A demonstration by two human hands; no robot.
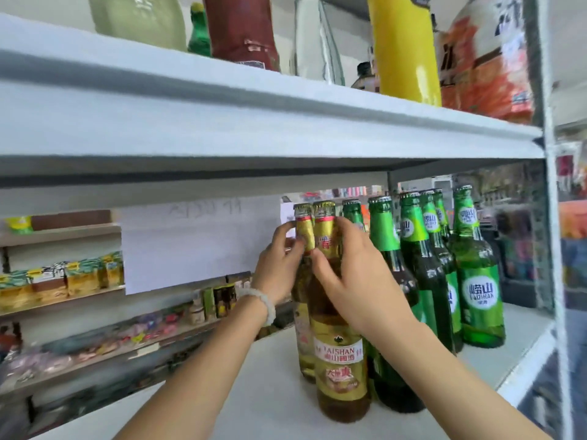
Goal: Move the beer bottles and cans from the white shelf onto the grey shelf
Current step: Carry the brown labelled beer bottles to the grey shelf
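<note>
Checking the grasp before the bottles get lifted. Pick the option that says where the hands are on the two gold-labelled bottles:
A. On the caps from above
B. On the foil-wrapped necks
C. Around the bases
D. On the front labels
B: the left hand and right hand each curl round the gold foil neck of a gold-labelled bottle, below the caps.

You have painted metal under your arms: the shelf (273, 404) looks matt and smooth, pale grey-white. The two amber bottles (341, 360) you grip are glossy glass with shiny gold foil round the necks and paper labels. The green bottles (479, 281) beside them are glossy glass too, with bright foil at the top. Your bracelet (265, 301) looks like smooth, milky beads. The sheet (190, 246) behind is matt white paper.
</note>
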